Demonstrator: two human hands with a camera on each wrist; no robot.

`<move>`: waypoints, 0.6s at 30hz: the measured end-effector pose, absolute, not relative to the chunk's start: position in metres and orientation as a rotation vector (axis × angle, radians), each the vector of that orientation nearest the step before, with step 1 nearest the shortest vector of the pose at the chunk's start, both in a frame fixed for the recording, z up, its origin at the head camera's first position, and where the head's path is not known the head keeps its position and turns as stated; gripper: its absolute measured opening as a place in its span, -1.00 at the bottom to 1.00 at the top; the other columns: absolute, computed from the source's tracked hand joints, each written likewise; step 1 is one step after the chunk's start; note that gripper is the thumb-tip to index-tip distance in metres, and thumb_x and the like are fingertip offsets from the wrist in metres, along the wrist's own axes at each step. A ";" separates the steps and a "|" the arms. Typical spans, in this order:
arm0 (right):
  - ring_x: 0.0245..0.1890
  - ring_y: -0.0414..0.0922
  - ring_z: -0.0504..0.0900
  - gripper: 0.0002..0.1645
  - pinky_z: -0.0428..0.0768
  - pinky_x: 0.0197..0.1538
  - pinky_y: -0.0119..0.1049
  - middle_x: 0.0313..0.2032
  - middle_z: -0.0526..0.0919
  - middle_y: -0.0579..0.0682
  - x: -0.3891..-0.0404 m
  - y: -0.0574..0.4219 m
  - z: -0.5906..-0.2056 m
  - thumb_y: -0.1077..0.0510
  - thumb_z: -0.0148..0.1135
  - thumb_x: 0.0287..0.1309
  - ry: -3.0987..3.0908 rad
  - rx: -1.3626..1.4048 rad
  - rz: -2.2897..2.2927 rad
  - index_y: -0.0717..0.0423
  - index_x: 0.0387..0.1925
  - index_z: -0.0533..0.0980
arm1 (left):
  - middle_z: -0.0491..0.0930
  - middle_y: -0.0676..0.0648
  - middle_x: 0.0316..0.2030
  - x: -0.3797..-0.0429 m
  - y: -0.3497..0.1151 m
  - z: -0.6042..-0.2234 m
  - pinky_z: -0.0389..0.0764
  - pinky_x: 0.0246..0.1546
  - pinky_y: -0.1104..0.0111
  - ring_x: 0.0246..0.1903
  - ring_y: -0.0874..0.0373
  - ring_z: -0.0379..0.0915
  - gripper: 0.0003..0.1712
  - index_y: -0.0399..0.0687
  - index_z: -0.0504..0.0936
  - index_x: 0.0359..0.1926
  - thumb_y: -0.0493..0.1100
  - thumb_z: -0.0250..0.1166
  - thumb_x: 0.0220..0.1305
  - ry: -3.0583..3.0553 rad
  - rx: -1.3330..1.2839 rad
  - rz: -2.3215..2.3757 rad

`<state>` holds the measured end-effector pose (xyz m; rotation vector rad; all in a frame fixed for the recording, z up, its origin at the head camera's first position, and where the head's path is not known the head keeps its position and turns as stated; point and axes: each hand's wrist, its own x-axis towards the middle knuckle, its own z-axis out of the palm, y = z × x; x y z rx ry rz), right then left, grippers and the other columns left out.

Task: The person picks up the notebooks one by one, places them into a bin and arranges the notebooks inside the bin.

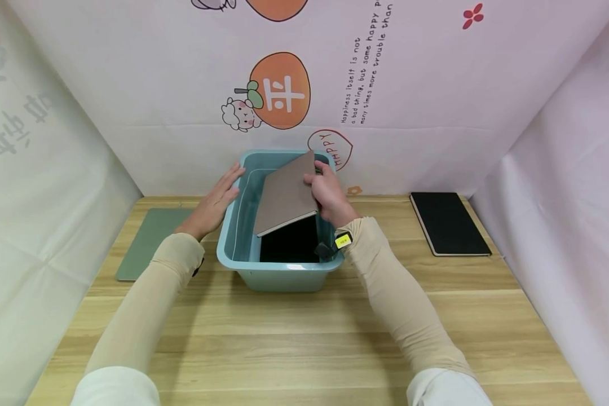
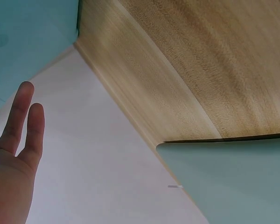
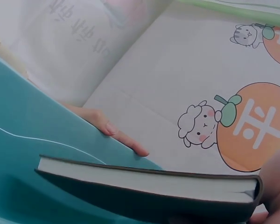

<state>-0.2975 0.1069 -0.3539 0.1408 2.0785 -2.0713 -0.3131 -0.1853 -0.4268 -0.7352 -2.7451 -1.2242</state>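
The right hand (image 1: 330,197) grips a tan hardcover notebook (image 1: 286,194), tilted half inside the teal plastic bin (image 1: 279,273); the left hand (image 1: 214,204), fingers straight, steadies its left rim. A black notebook (image 1: 449,223) and a green one (image 1: 149,242) lie outside on the tabletop (image 1: 304,338).

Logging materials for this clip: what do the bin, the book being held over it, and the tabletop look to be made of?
Bin: likely moulded plastic, teal, smooth, faintly glossy with a rolled rim.
Tan book: matte cover, maybe cloth or faux leather; the right wrist view shows a paper page block.
Tabletop: wood-grain planks, probably laminate; solid wood cannot be ruled out.
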 end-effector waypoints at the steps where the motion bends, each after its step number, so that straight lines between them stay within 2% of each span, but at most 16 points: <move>1: 0.38 0.08 0.46 -0.24 0.48 0.41 0.03 0.42 0.37 0.16 -0.297 0.107 -0.354 0.17 -0.02 0.52 2.087 0.135 -2.060 -0.07 0.62 -0.01 | -0.28 0.27 0.65 -0.313 -0.185 -0.427 -0.14 0.56 -0.26 0.65 0.20 -0.38 -0.38 0.47 -0.07 0.62 0.21 -0.27 0.64 -2.744 -0.739 -1.225; 5: 0.34 0.09 0.48 -0.21 0.52 0.37 0.05 0.39 0.38 0.16 -0.297 0.106 -0.353 0.14 0.01 0.52 2.117 0.108 -2.018 -0.08 0.63 -0.04 | -0.29 0.28 0.65 -0.315 -0.186 -0.428 -0.15 0.55 -0.28 0.65 0.19 -0.39 -0.35 0.37 -0.07 0.64 0.21 -0.28 0.64 -2.742 -0.739 -1.228; 13: 0.32 0.15 0.50 -0.15 0.54 0.31 0.13 0.42 0.32 0.16 -0.296 0.103 -0.354 0.15 -0.01 0.53 2.097 0.117 -1.941 -0.12 0.65 -0.15 | -0.29 0.31 0.64 -0.315 -0.187 -0.430 -0.15 0.55 -0.27 0.65 0.20 -0.40 -0.36 0.32 -0.06 0.64 0.18 -0.27 0.65 -2.742 -0.745 -1.218; 18: 0.35 0.18 0.47 -0.14 0.50 0.35 0.20 0.44 0.30 0.19 -0.295 0.104 -0.355 0.20 -0.03 0.53 2.057 0.107 -1.925 -0.10 0.66 -0.18 | -0.29 0.31 0.64 -0.315 -0.187 -0.429 -0.15 0.55 -0.28 0.65 0.18 -0.39 -0.36 0.34 -0.06 0.64 0.18 -0.27 0.65 -2.743 -0.745 -1.218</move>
